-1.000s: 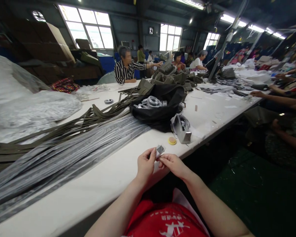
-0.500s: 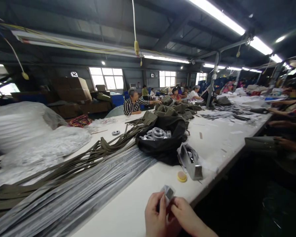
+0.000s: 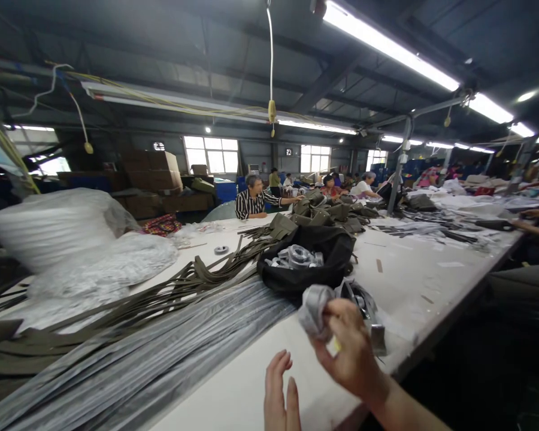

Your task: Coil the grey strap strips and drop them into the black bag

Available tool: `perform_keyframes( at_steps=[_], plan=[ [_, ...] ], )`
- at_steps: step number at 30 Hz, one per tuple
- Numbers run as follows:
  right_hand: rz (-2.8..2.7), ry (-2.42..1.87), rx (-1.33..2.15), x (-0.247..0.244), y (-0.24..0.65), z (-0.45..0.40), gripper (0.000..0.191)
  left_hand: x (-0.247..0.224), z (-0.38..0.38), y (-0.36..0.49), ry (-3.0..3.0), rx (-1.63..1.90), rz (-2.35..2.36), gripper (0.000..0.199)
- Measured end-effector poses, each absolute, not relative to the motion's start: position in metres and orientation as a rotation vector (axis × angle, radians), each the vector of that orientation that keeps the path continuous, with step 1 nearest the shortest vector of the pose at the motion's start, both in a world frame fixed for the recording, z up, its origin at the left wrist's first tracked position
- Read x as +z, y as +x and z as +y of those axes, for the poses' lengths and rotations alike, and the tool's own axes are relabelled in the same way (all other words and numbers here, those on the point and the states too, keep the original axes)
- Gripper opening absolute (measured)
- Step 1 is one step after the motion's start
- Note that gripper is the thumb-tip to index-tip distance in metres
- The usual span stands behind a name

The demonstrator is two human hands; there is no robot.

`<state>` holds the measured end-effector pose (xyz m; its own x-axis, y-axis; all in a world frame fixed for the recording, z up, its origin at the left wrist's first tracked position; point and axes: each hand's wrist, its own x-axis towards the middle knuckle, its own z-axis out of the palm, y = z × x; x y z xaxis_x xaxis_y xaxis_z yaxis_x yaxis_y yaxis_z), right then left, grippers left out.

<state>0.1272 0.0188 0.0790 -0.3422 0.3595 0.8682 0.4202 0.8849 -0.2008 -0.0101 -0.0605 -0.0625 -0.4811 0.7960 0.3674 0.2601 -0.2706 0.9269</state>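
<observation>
My right hand (image 3: 348,344) is closed on a greyish bundle in clear plastic wrap (image 3: 314,308), lifted over the table just in front of a black cloth bag (image 3: 287,280). Motion blurs the bundle a little, and what lies inside the wrap cannot be made out. My left hand (image 3: 281,395) is at the lower edge, fingers raised and apart, holding nothing. Similar wrapped grey pieces (image 3: 299,256) fill the bag. Partly behind my right hand stands an open grey container (image 3: 378,340) with shiny contents. A bit of something yellow (image 3: 336,345) shows beneath that hand.
Long olive straps (image 3: 193,278) and plastic-covered strips (image 3: 202,344) run across the white table (image 3: 233,392) on the left. Olive pieces (image 3: 314,209) are heaped beyond the bag. A co-worker in a striped top (image 3: 254,203) sits across. White wrapped bulk (image 3: 72,233) lies far left.
My hands have parted. Earlier both held a small grey piece together near the front; now my right hand has moved up and forward with the wrapped bundle, and my left has opened. The view shifted slightly.
</observation>
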Motion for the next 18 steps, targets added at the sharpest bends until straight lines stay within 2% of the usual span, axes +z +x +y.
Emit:
perform_keyframes(
  at_steps=[3, 6, 8, 10, 13, 16, 18],
  plan=[
    [-1.796, -0.666, -0.365, 0.133, 0.127, 0.068, 0.017, -0.054, -0.070, -0.006, 1.343, 1.752, 1.576, 0.044],
    [-1.704, -0.718, -0.349, 0.166, 0.126, 0.084, 0.019, -0.051, -0.079, -0.005, 1.424, 1.734, 1.616, 0.036],
    [-1.648, -0.627, -0.258, 0.169, 0.130, 0.065, 0.024, -0.053, -0.081, -0.011, 1.497, 1.736, 1.692, 0.033],
    [-1.692, -0.493, -0.162, 0.156, 0.138, 0.035, 0.025, -0.057, -0.079, -0.026, 1.587, 1.717, 1.812, 0.031],
    [-1.950, -0.335, -0.028, 0.107, 0.145, -0.004, 0.022, -0.059, -0.067, -0.066, 1.737, 1.574, 2.102, 0.029],
    [-2.203, -0.399, 0.240, 0.050, 0.143, -0.017, 0.012, -0.053, -0.053, -0.114, 1.685, 1.020, 2.594, 0.029],
    [-2.279, -0.499, 0.450, 0.025, 0.143, -0.016, 0.012, -0.049, -0.046, -0.140, 1.535, 0.653, 2.795, 0.031]
  ],
)
